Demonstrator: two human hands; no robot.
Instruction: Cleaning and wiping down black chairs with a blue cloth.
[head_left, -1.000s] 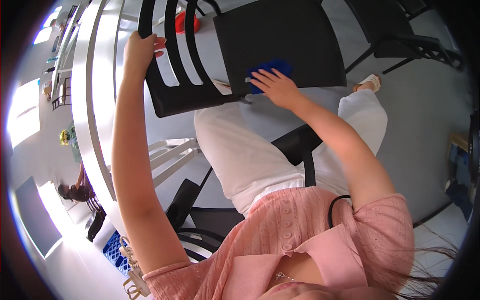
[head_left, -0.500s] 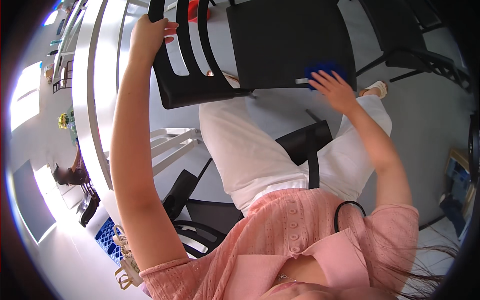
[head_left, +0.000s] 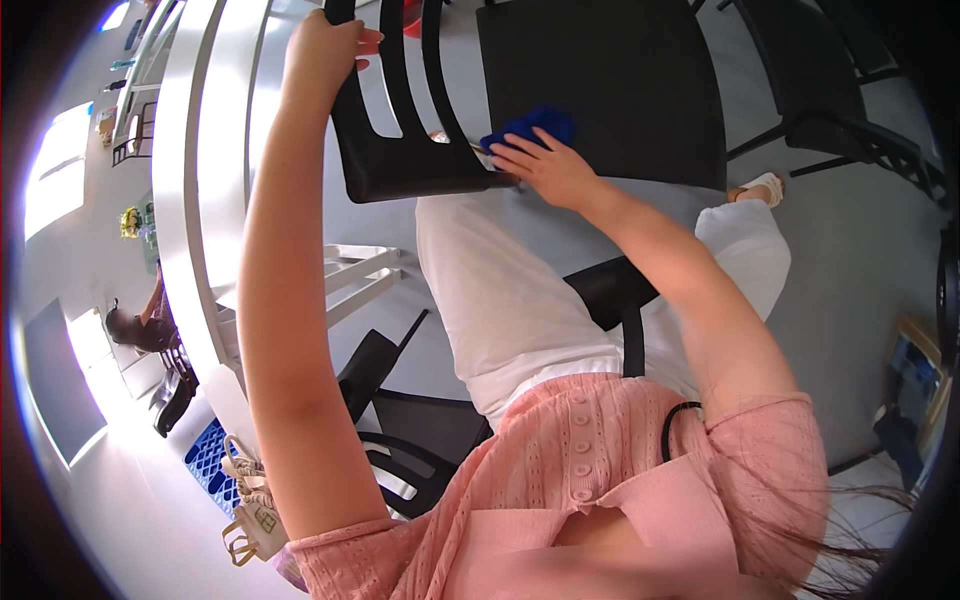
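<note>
I've got the right grip [head_left: 560,178] laid over the blue cloth [head_left: 556,121], fingers stretched out and slightly parted; whether it pinches the fabric I can't tell from here; the cloth sits under those fingertips and bunches out just beyond them, at the near edge of the seat of the black chair [head_left: 610,85], close by the backrest [head_left: 415,170]; over on the other side my left grip [head_left: 322,58] is curled around the backrest's outer bar, fingertips poking through the slot, well apart from the cloth.
</note>
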